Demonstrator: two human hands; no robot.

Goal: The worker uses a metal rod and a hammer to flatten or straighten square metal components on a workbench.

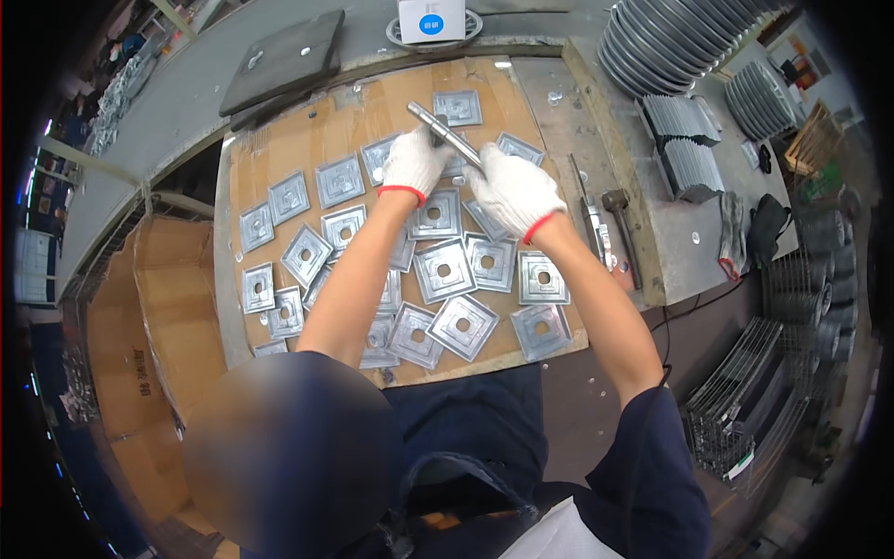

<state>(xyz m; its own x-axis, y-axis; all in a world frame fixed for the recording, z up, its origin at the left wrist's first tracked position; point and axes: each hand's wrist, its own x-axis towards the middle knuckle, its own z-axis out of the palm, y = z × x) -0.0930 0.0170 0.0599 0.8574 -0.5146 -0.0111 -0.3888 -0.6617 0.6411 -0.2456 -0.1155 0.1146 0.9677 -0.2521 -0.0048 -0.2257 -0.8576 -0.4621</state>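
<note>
My right hand (pixel 515 191), in a white glove with a red cuff, grips the lower end of a shiny metal rod (pixel 434 123) that slants up to the left. My left hand (pixel 414 164), gloved the same way, is closed close beside the rod's middle; its fingertips are partly hidden, so what they hold cannot be made out. Square grey metal plates with stepped rims lie around and below both hands, many with a centre hole. One plate (pixel 456 108) lies just beyond the rod, and another plate (pixel 435 215) sits between my wrists.
Brown cardboard (pixel 270 158) covers the worktop. At right lie a hammer (pixel 622 233), stacked ribbed metal parts (pixel 691 168), round metal rings (pixel 652 47) and dark gloves (pixel 768 228). A white box (pixel 432 20) stands at the back, a dark flat pad (pixel 284 61) back left, a cardboard carton (pixel 126 345) left.
</note>
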